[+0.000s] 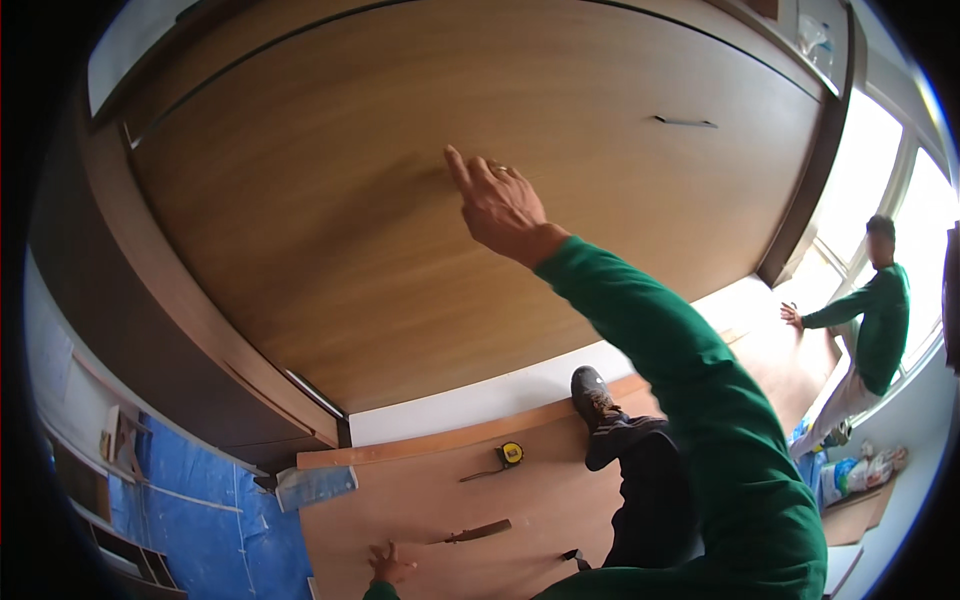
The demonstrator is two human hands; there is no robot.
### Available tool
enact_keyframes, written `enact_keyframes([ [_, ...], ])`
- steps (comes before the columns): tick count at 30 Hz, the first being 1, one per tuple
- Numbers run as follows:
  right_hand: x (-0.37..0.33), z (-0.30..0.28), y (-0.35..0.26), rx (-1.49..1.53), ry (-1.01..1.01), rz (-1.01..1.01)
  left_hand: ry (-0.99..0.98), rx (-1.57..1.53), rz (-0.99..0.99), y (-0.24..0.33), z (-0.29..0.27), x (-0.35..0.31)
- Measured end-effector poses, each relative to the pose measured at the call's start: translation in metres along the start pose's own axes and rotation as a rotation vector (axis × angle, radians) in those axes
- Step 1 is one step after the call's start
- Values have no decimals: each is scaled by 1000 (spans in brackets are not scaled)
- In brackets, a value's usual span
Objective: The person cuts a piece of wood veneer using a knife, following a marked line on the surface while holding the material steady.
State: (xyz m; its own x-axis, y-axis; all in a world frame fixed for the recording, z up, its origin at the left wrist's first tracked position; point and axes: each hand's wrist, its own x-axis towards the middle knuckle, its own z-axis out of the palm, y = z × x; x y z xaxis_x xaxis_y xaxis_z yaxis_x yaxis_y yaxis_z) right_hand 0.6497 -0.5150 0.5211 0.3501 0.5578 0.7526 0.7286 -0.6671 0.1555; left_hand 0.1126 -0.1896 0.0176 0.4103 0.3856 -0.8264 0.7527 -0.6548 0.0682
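Note:
My right hand (502, 205) reaches up in front of a large brown wood-grain panel (480, 310). Its index finger is stretched out and the other fingers are partly bent, with nothing visible in them; whether the fingertip touches the panel I cannot tell. On the pinkish-brown board (400, 500) below, my left hand (392, 566) is spread low down and holds nothing that I can see. Beside it lies a tool with a thin blade and a brown handle (484, 531). A yellow-and-black tape measure (510, 455) rests farther up the board, its tape partly out.
A slim dark handle (685, 123) is fixed to the panel. My dark shoe (593, 395) stands by the board's far edge. Blue sheeting (195, 500) covers the lower left. At right, a person in green (880, 320) stretches a hand to a board near bright windows, with bags (860, 475) nearby.

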Motion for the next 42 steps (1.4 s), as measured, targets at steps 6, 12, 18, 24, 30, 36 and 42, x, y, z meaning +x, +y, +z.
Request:
enact_keyframes([
  [6,-4,43,-9,-68,-41,100,19,25,38,-11,11,5],
  [12,-22,47,-8,-97,-80,21,-42,-58,-4,-1,0,-11],
  [18,0,34,-15,-109,-205,93,-75,-88,-30,4,-7,-14],
  [24,11,33,-23,-116,-235,118,-136,-106,-42,9,-13,-12],
  [30,-2,22,2,-104,-271,104,-36,21,-51,-1,2,3],
  [36,-14,-4,60,-68,-201,528,219,137,370,-33,21,36],
  [42,-26,-9,113,43,-81,864,115,109,211,-27,17,37],
])
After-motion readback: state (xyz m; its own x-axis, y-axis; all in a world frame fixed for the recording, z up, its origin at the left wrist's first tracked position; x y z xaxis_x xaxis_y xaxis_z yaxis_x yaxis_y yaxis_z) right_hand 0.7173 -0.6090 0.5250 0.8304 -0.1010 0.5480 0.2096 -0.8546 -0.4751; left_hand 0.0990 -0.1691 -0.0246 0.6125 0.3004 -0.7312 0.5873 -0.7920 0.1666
